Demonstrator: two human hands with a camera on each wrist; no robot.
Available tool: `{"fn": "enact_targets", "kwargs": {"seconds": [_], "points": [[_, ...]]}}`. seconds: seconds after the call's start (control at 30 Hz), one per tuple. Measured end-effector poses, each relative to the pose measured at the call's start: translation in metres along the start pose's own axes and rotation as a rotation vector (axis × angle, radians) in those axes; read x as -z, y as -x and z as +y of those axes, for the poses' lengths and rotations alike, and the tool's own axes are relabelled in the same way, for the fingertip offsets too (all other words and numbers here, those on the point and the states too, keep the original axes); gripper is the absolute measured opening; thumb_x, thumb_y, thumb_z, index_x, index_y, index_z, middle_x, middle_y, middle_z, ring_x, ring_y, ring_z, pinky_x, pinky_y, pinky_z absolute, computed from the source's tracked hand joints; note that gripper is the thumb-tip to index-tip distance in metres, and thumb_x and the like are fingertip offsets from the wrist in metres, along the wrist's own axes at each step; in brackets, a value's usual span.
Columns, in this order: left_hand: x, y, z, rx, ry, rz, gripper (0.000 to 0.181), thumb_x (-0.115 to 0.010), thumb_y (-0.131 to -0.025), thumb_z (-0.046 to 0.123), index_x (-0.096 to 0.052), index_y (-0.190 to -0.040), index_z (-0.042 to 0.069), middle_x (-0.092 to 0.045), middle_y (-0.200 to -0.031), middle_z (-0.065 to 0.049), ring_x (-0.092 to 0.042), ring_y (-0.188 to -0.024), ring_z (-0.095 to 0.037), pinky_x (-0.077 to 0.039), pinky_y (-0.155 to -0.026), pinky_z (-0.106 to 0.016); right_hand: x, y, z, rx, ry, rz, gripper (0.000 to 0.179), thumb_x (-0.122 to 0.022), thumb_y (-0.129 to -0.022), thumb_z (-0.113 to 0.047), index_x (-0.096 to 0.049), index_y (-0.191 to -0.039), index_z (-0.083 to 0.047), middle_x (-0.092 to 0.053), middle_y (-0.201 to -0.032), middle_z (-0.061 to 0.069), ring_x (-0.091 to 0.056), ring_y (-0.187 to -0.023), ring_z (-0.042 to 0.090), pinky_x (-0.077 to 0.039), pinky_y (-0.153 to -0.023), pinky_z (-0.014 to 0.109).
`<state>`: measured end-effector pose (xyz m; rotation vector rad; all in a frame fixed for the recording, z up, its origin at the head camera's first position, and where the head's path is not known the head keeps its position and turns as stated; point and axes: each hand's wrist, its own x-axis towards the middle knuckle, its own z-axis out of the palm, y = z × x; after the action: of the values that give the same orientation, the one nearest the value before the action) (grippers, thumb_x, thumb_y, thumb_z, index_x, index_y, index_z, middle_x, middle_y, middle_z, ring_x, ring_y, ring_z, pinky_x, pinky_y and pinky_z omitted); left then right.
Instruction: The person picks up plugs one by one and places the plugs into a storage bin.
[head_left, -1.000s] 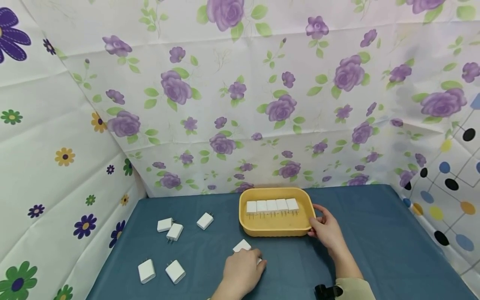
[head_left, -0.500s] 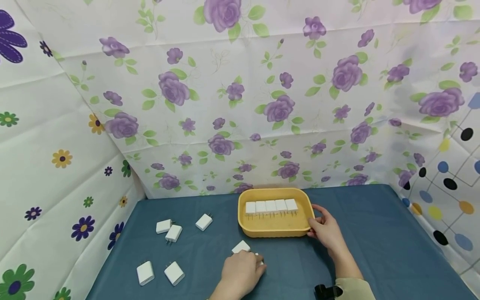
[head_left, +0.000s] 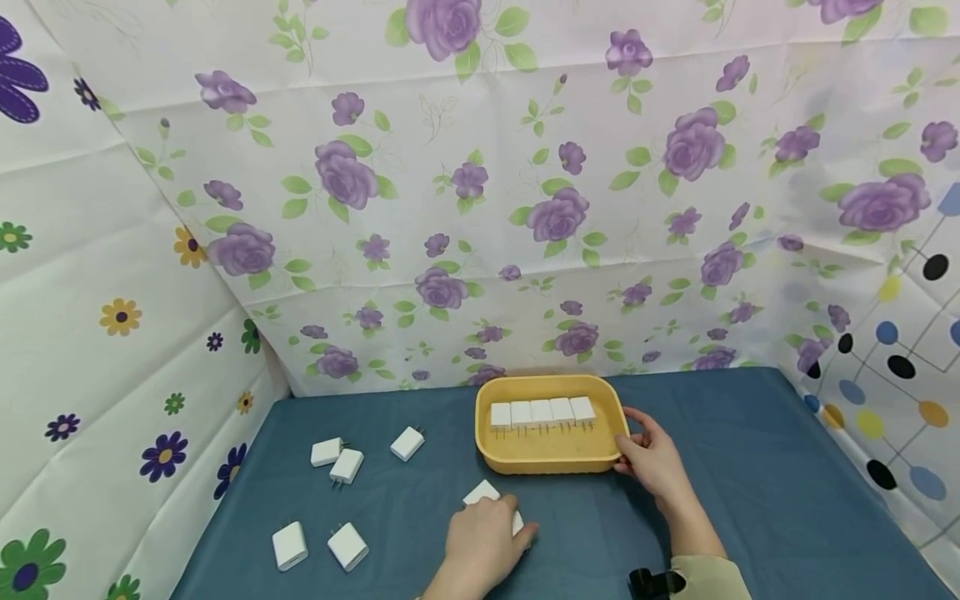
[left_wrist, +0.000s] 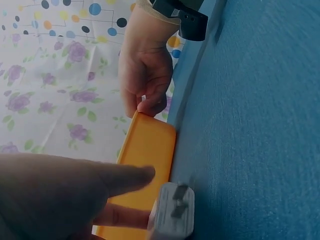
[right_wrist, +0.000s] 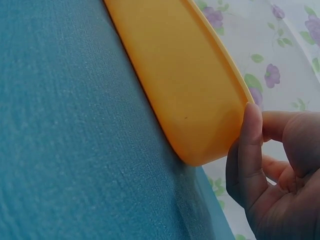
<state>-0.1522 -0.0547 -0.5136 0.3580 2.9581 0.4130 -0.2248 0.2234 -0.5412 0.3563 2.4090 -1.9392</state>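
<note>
A white plug-in charger (head_left: 517, 522) is between the thumb and fingers of my left hand (head_left: 482, 540), low over the cloth. In the left wrist view the charger (left_wrist: 172, 220) shows its two metal prongs towards the camera, a finger behind it and the thumb tip close by. Just beyond the left knuckles lies another white charger (head_left: 480, 492), partly covered. My right hand (head_left: 654, 457) pinches the right end of a yellow tray (head_left: 555, 467), thumb at the rim in the right wrist view. Inside the tray several white chargers (head_left: 542, 412) form a tight row, prongs facing me.
On the left of the blue cloth (head_left: 420, 533) more white chargers lie scattered: a close pair (head_left: 347, 466) at the back, a single charger (head_left: 407, 444) to its right, two nearer the front. Flowered sheeting (head_left: 450, 317) rises behind the tray and at both sides.
The charger at my left hand has turned: prongs showed at its right half a second ago, and now a white face shows. My right hand and the tray stay in place.
</note>
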Motion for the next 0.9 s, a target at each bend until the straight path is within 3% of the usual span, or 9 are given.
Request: {"fn": "enact_targets", "kwargs": {"seconds": [0.17,0.47,0.63,0.9], "points": [[-0.001,0.0007,-0.0007,-0.033,0.006,-0.016,0.033,-0.085,-0.089,0.049,-0.08,-0.1,0.019,-0.066,-0.081,0.002,-0.064,-0.068,-0.018,-0.053,-0.06,-0.042,0.0008,-0.0006,0.0016,0.0,-0.001,0.0,0.059,-0.059,-0.109,-0.013,-0.039,-0.165,-0.013,-0.065,-0.104,0.017,-0.067,-0.077,0.022,-0.062,-0.07,0.034],[0.0005,0.0032,-0.0056,-0.135,0.071,0.002,0.017,-0.088,-0.083,0.025,-0.079,-0.097,0.019,-0.06,-0.08,0.003,-0.052,-0.064,-0.01,-0.045,-0.054,-0.036,0.0021,0.0001,-0.0001,0.001,0.001,-0.008,0.06,-0.059,-0.109,-0.014,-0.039,-0.165,-0.013,-0.066,-0.104,0.018,-0.067,-0.077,0.021,-0.062,-0.071,0.034],[0.0022,0.0009,-0.0079,-0.127,0.146,-0.024,0.019,-0.087,-0.083,0.025,-0.079,-0.099,0.02,-0.061,-0.083,0.004,-0.053,-0.065,-0.011,-0.046,-0.056,-0.037,0.0021,0.0001,-0.0008,-0.001,0.001,-0.011,0.06,-0.06,-0.109,-0.014,-0.039,-0.165,-0.013,-0.066,-0.105,0.018,-0.067,-0.076,0.02,-0.062,-0.071,0.034],[0.003,-0.0042,-0.0075,-0.076,0.159,-0.068,0.031,-0.09,-0.081,0.025,-0.077,-0.107,0.016,-0.066,-0.088,0.002,-0.059,-0.069,-0.013,-0.051,-0.062,-0.042,0.0029,-0.0013,0.0003,-0.009,0.0,-0.01,0.06,-0.059,-0.109,-0.014,-0.039,-0.165,-0.013,-0.066,-0.105,0.018,-0.067,-0.078,0.022,-0.062,-0.071,0.034]]}}
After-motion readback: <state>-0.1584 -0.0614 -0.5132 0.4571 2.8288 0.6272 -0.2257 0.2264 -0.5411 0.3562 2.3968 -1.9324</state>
